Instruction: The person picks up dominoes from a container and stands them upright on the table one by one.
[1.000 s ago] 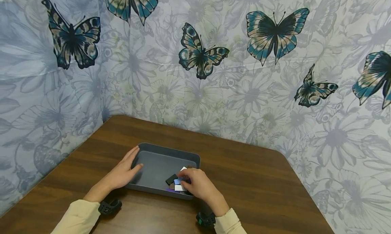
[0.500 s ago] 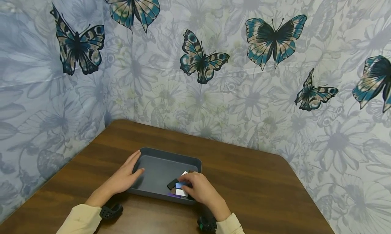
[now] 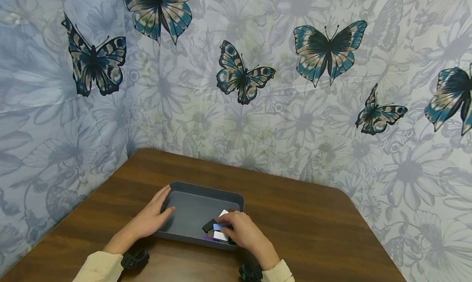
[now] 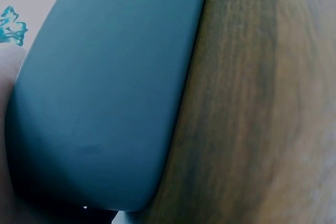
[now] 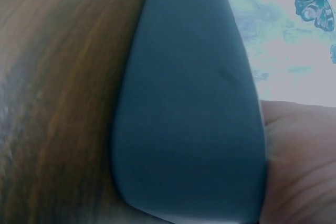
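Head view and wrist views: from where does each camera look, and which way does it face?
Head: on the head, looking forward and down at the tray, table and wall; left hand, right hand and sleeves show.
Left wrist: on that wrist, facing the tray's outer side; bare skin shows at the left edge.
Right wrist: on that wrist, facing the tray's outer side; bare skin shows at right.
Both wrist views share tray and table.

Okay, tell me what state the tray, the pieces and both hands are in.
Tray: right side up, uncovered.
Pieces: clustered toward the tray's right side, partly hidden.
Left hand: fingers straight, at the tray's left side.
Right hand: fingers curled at the blue piece, grip unclear.
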